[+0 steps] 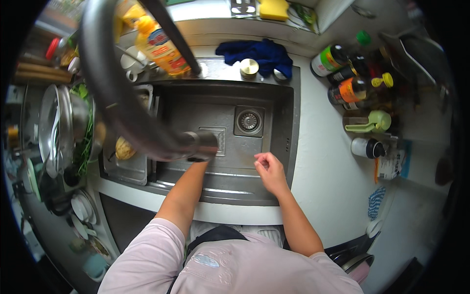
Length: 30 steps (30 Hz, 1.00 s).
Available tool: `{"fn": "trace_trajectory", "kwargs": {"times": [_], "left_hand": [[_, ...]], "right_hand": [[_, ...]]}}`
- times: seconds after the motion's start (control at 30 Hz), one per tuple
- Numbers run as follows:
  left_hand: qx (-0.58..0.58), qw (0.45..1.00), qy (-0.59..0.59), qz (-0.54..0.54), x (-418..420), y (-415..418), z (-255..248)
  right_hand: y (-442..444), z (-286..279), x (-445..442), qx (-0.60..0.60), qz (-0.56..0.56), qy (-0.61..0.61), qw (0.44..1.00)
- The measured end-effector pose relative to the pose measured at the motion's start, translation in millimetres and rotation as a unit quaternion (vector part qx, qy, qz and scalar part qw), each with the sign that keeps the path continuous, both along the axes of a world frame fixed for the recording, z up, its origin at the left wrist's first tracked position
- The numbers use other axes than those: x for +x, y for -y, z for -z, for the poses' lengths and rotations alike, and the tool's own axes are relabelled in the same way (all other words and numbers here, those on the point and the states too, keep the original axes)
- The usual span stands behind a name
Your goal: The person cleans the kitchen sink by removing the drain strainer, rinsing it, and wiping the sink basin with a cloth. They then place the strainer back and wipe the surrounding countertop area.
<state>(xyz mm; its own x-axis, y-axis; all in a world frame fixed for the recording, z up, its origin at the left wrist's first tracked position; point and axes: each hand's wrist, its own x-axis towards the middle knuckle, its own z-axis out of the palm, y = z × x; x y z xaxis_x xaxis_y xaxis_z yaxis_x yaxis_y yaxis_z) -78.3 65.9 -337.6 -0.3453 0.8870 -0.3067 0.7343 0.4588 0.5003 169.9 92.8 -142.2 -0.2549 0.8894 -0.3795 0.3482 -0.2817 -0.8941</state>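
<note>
My right hand (270,172) hovers over the front right of the dark metal sink (220,99), its fingers curled and nothing seen in it. My left forearm reaches into the sink, but the left hand is hidden behind the head of the dark faucet (202,145). Whether that hand touches the faucet cannot be told. The drain strainer (249,120) lies beyond my right hand. On the left of the sink rests a metal tray (128,172) holding a yellowish-brown root or fruit (125,149).
Behind the sink stand a yellow detergent bottle (161,47), a dark blue cloth (257,53) and a round gold-coloured lid (249,67). Sauce bottles (349,90) line the right counter. Metal bowls (55,128) and leafy greens (86,136) sit on the left. The faucet arches over the sink.
</note>
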Motion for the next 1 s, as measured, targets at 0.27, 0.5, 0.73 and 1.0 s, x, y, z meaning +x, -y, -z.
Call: {"fn": "trace_trajectory", "kwargs": {"times": [0.27,0.5,0.73,1.0], "left_hand": [[0.032,0.996,0.007,0.086,89.7,-98.3,-16.7],[0.055,0.995,-0.03,0.082,88.5,-111.4,-5.9],[0.095,0.979,0.178,-0.018,45.5,-28.2,-159.9],[0.289,0.895,0.207,-0.269,-27.2,239.7,-268.0]], "right_hand": [[22.9,-14.0,35.9,-0.075,0.084,-0.039,0.993],[28.9,-13.6,42.8,-0.116,0.091,-0.152,0.977],[20.0,-45.3,-3.1,-0.323,0.091,-0.397,0.854],[97.5,-102.5,-125.7,-0.317,-0.167,-0.322,0.877]]}}
